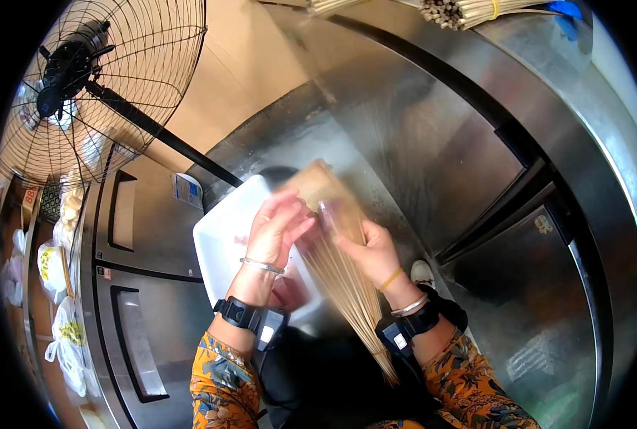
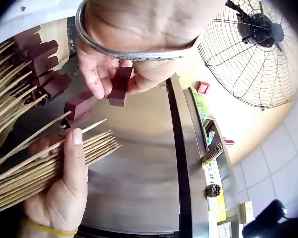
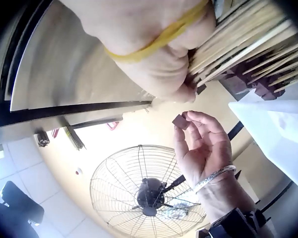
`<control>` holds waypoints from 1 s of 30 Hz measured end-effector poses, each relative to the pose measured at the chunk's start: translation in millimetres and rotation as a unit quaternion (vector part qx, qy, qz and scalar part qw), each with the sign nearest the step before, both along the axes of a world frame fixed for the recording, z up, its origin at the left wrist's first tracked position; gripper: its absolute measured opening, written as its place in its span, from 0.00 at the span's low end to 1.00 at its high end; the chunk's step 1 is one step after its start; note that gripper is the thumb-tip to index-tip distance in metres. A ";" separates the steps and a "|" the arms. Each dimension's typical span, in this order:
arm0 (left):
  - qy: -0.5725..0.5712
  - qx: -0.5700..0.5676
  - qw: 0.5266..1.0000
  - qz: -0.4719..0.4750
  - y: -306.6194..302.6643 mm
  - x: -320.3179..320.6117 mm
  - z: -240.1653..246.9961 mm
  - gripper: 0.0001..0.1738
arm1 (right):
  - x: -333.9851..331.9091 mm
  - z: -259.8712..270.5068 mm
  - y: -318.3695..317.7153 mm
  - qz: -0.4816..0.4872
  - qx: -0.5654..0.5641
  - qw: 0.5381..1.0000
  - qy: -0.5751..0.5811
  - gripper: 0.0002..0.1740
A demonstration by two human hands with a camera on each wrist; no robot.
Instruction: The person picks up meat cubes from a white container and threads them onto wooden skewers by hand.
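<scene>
My left hand (image 1: 272,229) pinches a dark red block (image 2: 120,87) between thumb and fingertips. In the left wrist view, my right hand (image 2: 64,183) grips a bundle of thin wooden skewers (image 2: 27,176), their pointed ends fanned near the thumb. One skewer sticks out past the others below the held block, apart from it. Another dark red piece (image 2: 79,105) is just above my right fingers, at the tip of a skewer. Several skewered red blocks (image 2: 43,57) lie at the upper left of that view. Both hands are blurred in the head view.
A white tub (image 1: 215,239) with red pieces inside lies beneath and beside my left hand. Beyond the hands is a tan board (image 1: 315,184). A black wire fan (image 1: 111,86) stands at the upper left, with steel cabinets (image 1: 147,250) below it. More skewer bundles (image 1: 468,11) lie at the top.
</scene>
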State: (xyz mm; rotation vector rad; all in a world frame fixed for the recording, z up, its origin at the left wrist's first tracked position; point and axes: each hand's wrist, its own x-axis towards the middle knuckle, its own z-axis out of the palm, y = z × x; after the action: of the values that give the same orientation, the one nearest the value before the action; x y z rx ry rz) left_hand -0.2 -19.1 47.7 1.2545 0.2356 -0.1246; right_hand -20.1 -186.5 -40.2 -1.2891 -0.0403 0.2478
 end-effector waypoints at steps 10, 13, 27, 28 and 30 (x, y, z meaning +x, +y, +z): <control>0.003 0.000 1.000 -0.008 -2.5 5.3 -2.4 0.13 | -4.0 10.6 -2.9 0.065 0.043 0.997 0.005 0.05; 0.004 0.010 1.000 -0.008 -0.9 6.0 -2.2 0.13 | -4.3 11.9 -3.2 0.071 0.062 0.996 0.007 0.05; -0.001 0.103 0.993 -0.050 13.8 -2.3 4.5 0.17 | -4.7 -9.2 -4.0 0.110 0.001 0.994 0.027 0.09; -0.009 0.147 0.987 -0.065 16.9 -2.9 2.7 0.17 | -5.3 -7.6 -4.5 0.112 -0.002 0.993 0.034 0.11; -0.029 0.218 0.972 -0.082 21.5 -6.4 3.7 0.12 | -4.6 -5.8 -3.1 0.099 -0.001 0.995 0.026 0.08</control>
State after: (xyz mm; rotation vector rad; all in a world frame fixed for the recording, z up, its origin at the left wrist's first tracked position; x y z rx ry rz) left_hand -6.6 2.4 51.4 1.7130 0.1109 -0.1850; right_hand -24.7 -189.6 -46.0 -1.2820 -0.1243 0.4514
